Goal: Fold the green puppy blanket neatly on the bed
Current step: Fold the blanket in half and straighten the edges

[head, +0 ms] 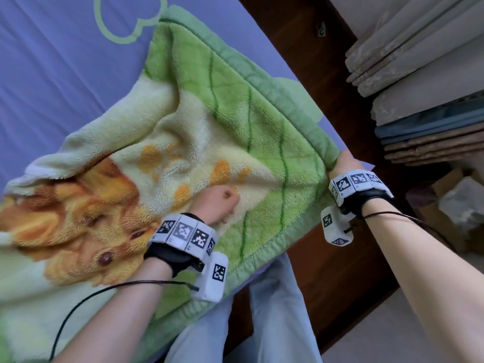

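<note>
Both arms outstretched, left hand fisted, right hand in closed grip.

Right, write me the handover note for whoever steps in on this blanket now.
Left hand: closed in a fist, pressing on the blanket near its middle, beside the puppy print.
Right hand: gripping the blanket's corner at the bed's edge.
Blanket: lies on the purple sheet, rumpled, far left part bunched up.
Done: a corner is in hand; whether any fold is made is unclear.
Left: smooth it flat, fold it neatly, leave it on the bed.
</note>
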